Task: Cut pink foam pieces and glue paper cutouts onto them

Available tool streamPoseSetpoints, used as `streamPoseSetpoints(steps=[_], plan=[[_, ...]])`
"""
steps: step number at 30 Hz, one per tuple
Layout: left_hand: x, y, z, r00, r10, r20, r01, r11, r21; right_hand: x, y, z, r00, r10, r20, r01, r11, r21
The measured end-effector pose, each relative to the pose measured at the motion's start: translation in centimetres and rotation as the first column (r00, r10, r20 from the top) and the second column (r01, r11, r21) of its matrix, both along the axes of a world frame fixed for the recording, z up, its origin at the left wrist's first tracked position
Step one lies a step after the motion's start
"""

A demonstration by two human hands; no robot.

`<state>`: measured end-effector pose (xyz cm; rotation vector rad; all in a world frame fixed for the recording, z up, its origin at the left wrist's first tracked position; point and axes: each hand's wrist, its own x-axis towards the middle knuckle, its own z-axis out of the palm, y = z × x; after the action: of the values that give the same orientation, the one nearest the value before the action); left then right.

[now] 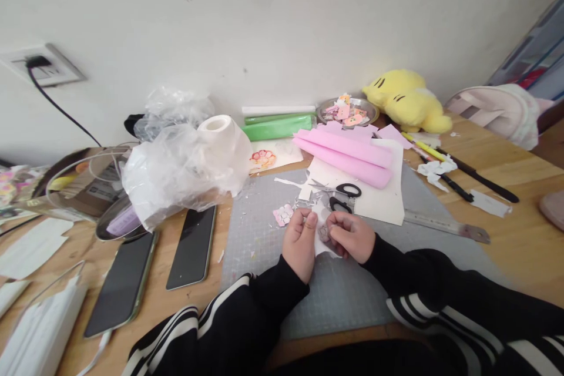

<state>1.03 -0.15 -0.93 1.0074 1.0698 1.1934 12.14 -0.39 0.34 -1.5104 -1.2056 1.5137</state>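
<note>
Over the grey cutting mat (pixel 259 247), my left hand (pixel 300 241) pinches the left side of a small white piece of paper (pixel 321 216). My right hand (pixel 353 236) closes on its right side, where a small greyish patterned patch (pixel 324 232) shows near the fingertips. Whether that patch is a sticker or a drawing I cannot tell. Just left of my left hand lies a small pink-and-white patterned cutout (pixel 282 215). Black-handled scissors (pixel 348 190) rest on the mat right behind my hands, blades pointing left.
Pink paper (pixel 348 155) lies over a white sheet (pixel 383 202), near a metal ruler (pixel 449 225). Behind stand a metal dish (pixel 324 110) of cutouts and a yellow plush toy (pixel 409 100). Leftward are a tissue roll (pixel 224 141), plastic bags (pixel 167 164) and two phones (pixel 191 249).
</note>
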Motion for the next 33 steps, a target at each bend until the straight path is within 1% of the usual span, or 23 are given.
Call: streamPoseSetpoints(steps=[3, 5, 9, 11, 15, 17, 20, 22, 25, 27, 29, 30, 31, 33], plan=[[0.0, 0.0, -0.1, 1.0, 0.014, 0.008, -0.014, 1.0, 0.0, 0.2, 0.2, 0.0, 0.998, -0.064, -0.01, 0.064, 0.998, 0.006], [0.0, 0.1, -0.1, 1.0, -0.005, 0.003, 0.005, 1.0, -0.008, 0.1, 0.2, -0.1, 0.999, -0.046, -0.015, 0.046, 0.999, 0.017], [0.1, 0.1, -0.1, 0.99, -0.138, -0.032, 0.137, 0.99, -0.034, -0.1, -0.2, -0.7, 0.999, 0.038, -0.013, -0.036, 0.99, 0.136], [0.0, 0.0, 0.0, 0.983, -0.177, -0.052, 0.175, 0.984, -0.041, -0.2, -0.3, -0.9, 0.999, 0.047, -0.001, -0.047, 0.988, 0.147], [0.0, -0.1, 0.3, 0.987, -0.155, -0.045, 0.152, 0.987, -0.054, -0.2, -0.4, -0.7, 0.997, 0.064, -0.038, -0.062, 0.996, 0.065], [0.0, -0.2, 0.5, 0.987, -0.162, 0.006, 0.162, 0.984, -0.074, -0.3, -0.3, -0.3, 0.997, 0.054, -0.054, -0.053, 0.998, 0.032], [0.1, -0.1, 0.7, 0.971, -0.205, 0.12, 0.217, 0.971, -0.104, -0.2, -0.1, 0.2, 0.995, 0.062, -0.072, -0.065, 0.997, -0.032], [0.2, -0.1, 0.6, 0.963, -0.208, 0.17, 0.231, 0.964, -0.13, -0.1, 0.0, 0.5, 0.992, 0.065, -0.105, -0.072, 0.995, -0.066], [0.2, -0.1, 0.5, 0.963, -0.182, 0.198, 0.215, 0.963, -0.164, 0.1, 0.3, 0.5, 0.982, 0.071, -0.174, -0.09, 0.99, -0.107], [0.2, -0.1, 0.4, 0.965, -0.177, 0.194, 0.208, 0.965, -0.158, 0.1, 0.4, 0.4, 0.978, 0.085, -0.192, -0.11, 0.986, -0.123], [0.2, -0.1, 0.4, 0.975, -0.161, 0.154, 0.181, 0.976, -0.123, 0.1, 0.2, 0.2, 0.984, 0.095, -0.153, -0.11, 0.99, -0.089], [0.2, -0.1, 0.4, 0.984, -0.137, 0.115, 0.149, 0.984, -0.093, 0.0, 0.1, 0.1, 0.989, 0.095, -0.114, -0.099, 0.994, -0.035], [0.2, -0.2, 0.4, 0.992, -0.109, 0.068, 0.112, 0.992, -0.055, 0.0, -0.1, 0.0, 0.994, 0.089, -0.063, -0.086, 0.995, 0.043], [0.1, -0.1, 0.3, 0.998, -0.059, -0.03, 0.06, 0.998, 0.031, 0.0, -0.4, -0.2, 0.996, 0.07, 0.056, -0.08, 0.973, 0.214]])
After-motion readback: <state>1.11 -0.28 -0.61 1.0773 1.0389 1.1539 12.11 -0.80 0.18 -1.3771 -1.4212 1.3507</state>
